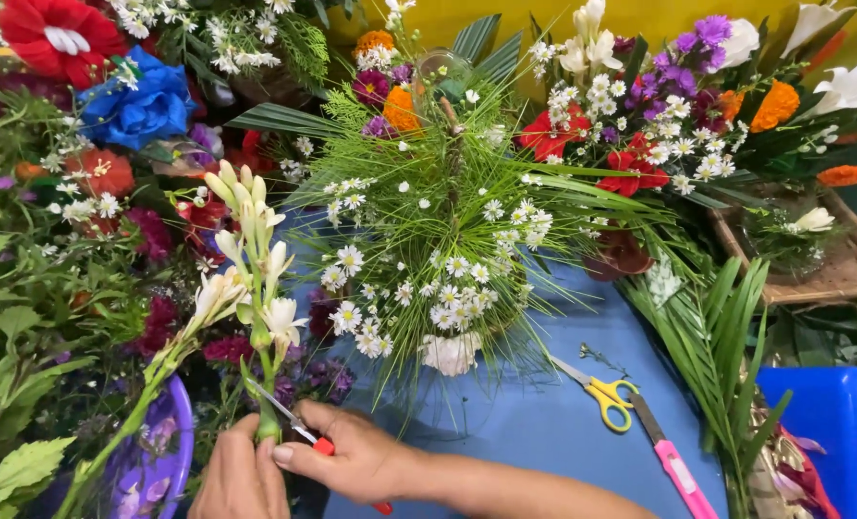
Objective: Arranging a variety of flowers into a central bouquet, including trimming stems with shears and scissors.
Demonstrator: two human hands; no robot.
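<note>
Low in the frame, the left hand pinches a white tuberose stem upright, steadying it. The right hand grips red-handled scissors, blades touching the stem.

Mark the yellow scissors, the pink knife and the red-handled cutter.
yellow-handled scissors (609, 397), head view, on the handle loops.
pink-handled knife (676, 471), head view, on the handle.
red-handled cutter (299, 426), head view, on the blade above the right hand (352, 461).

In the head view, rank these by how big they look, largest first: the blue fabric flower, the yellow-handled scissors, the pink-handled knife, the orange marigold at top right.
1. Pink-handled knife, longest.
2. Blue fabric flower and yellow-handled scissors: about alike, so unranked; the scissors lie nearer the camera.
3. Orange marigold, smallest.
</note>
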